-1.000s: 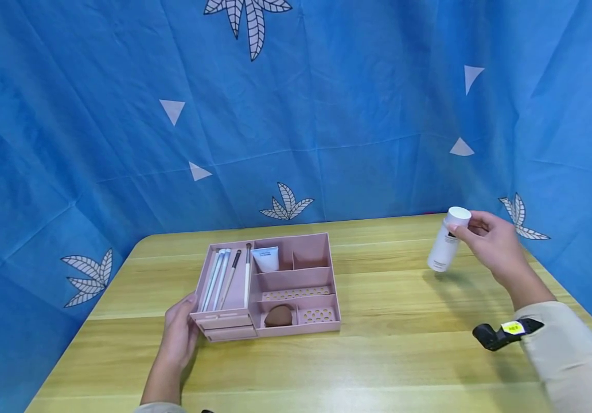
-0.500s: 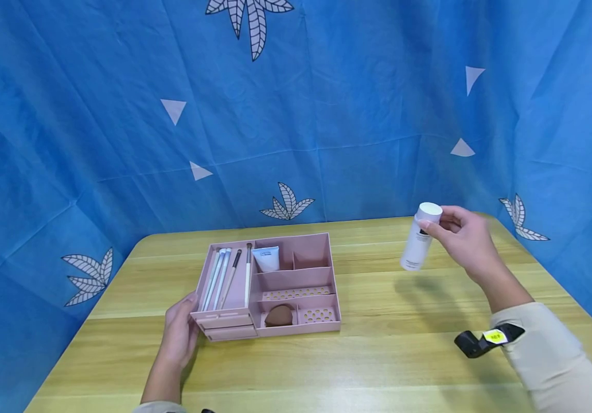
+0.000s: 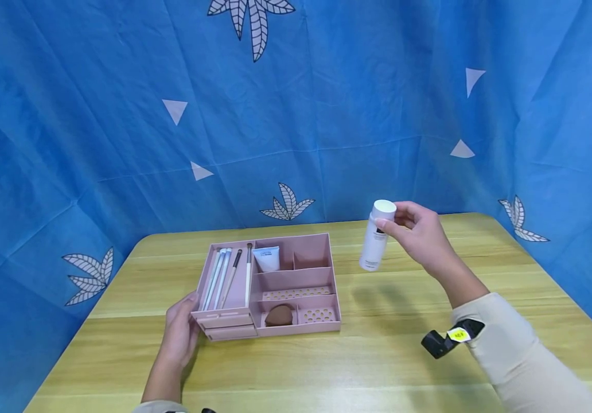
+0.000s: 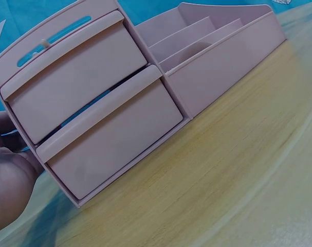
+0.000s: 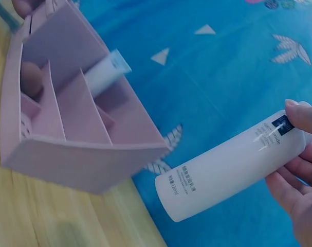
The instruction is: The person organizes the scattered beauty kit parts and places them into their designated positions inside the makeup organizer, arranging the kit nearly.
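Note:
My right hand (image 3: 420,235) grips a white lotion bottle (image 5: 222,170) near its cap, thumb on one side and fingers on the other. The bottle is tilted and held above the table, to the right of a pink makeup organizer (image 3: 296,330). Against the organizer's left side rests my left hand (image 3: 179,330), its fingers partly hidden along the wall. Several makeup brushes (image 3: 218,281) lie on the organizer's left top. A small white tube (image 3: 268,260) stands in a back compartment, and a brown makeup sponge (image 3: 279,316) sits in a front one.
The organizer's left block has two closed drawers (image 4: 114,139) at the front. Low dividers split its right part into compartments. Under everything is a wooden table (image 3: 368,361), with a blue patterned curtain (image 3: 358,103) hanging behind its far edge.
My right hand has carried the lotion bottle leftward over the table, closer to the organizer. My left hand and the organizer have stayed in place.

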Demonstrator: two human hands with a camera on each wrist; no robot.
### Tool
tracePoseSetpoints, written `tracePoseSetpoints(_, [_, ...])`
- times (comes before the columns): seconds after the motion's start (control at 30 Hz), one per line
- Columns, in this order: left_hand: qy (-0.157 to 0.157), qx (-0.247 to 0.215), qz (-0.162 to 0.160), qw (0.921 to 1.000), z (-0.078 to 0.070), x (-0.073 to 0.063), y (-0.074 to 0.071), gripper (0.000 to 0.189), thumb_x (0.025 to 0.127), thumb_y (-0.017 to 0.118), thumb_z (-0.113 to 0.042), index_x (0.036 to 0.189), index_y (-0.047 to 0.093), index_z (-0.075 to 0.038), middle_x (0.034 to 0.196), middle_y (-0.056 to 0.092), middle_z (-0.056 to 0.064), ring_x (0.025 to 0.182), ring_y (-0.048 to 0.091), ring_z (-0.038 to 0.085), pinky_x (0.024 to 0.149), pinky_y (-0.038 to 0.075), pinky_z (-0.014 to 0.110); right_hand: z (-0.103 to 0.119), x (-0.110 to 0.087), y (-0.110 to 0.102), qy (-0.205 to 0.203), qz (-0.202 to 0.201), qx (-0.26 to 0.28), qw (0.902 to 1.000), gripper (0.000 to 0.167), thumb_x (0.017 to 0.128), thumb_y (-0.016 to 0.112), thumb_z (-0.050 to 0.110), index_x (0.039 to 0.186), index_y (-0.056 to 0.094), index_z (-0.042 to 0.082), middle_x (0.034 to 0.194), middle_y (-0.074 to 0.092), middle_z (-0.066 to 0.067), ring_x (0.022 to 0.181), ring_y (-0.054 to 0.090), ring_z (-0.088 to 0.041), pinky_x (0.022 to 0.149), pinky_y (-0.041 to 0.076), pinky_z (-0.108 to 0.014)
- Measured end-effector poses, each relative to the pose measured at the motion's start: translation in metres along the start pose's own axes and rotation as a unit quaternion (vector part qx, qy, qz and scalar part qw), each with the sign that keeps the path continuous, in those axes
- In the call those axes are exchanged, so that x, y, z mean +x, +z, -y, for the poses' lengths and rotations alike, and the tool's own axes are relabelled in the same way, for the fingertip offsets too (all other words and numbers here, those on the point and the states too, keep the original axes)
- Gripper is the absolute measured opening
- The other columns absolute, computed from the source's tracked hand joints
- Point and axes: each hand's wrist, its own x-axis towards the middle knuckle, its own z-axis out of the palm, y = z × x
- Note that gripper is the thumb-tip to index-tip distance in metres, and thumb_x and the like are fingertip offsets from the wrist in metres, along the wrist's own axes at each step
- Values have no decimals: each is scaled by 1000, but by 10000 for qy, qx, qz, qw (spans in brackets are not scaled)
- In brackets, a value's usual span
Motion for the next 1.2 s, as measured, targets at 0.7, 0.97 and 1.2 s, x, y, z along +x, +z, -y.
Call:
tracePoseSetpoints(0.7, [-167,139,-36,9998,-3,-1,1,50,102,35,-25,131,41,15,103,64,-11,100,60,5,91,49,18,22,26,71,-309,482,753,9955,43,85,71,25,121,58,4,111,63,-12,100,61,-25,88,53,-37])
tracePoseSetpoints(0.97, [-243,102,-57,9996,-2,-1,2,52,102,35,-26,133,36,16,105,64,-13,102,59,3,93,47,18,23,34,91,-333,438,758,9956,43,85,70,24,121,58,5,112,63,-11,103,60,-25,90,52,-39])
tracePoseSetpoints(1.2, [-216,40,-48,9997,-2,0,1,50,102,35,-24,132,39,15,103,64,-11,101,60,4,92,48,18,25,37,104,-322,468,614,9965,43,86,69,25,122,57,6,112,63,-10,105,60,-25,89,53,-40])
